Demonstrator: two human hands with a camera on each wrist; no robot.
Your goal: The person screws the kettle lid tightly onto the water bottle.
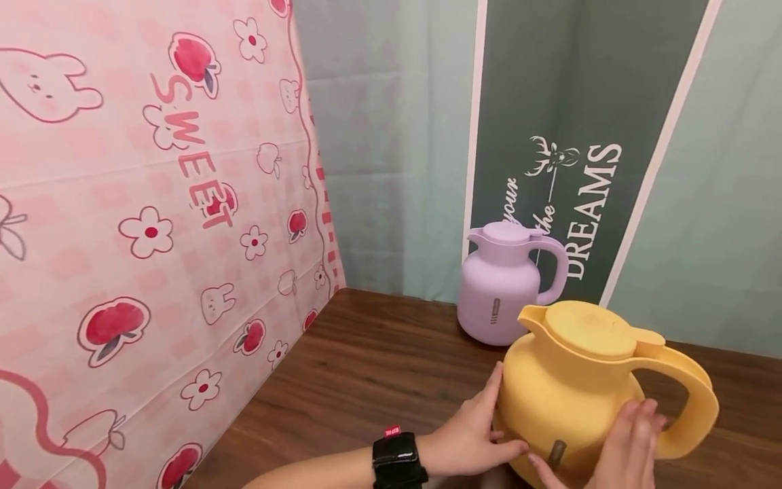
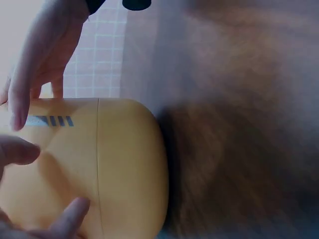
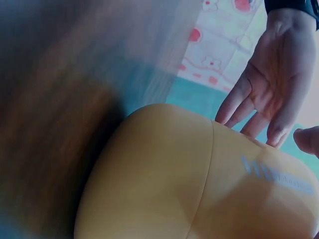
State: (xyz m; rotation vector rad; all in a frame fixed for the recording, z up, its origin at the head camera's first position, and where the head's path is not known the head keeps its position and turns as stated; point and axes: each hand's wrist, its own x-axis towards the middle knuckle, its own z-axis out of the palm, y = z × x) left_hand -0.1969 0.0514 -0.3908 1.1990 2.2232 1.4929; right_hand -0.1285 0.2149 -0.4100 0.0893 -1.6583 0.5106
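A yellow thermos jug with a spout, lid and looped handle stands in the lower right of the head view, its base cut off by the frame. My left hand holds its left side, fingers along the body and thumb across the front. On the opposite side, below the handle, my right hand lies against the body, thumb toward the dark label. Both wrist views show the jug's smooth lower body with a seam around it, close over the table. Fingers of the left hand reach along its side.
Behind the yellow jug, a lilac jug of the same shape stands on the brown wooden table. A pink patterned cloth hangs along the left; a pale green and dark green curtain closes off the back.
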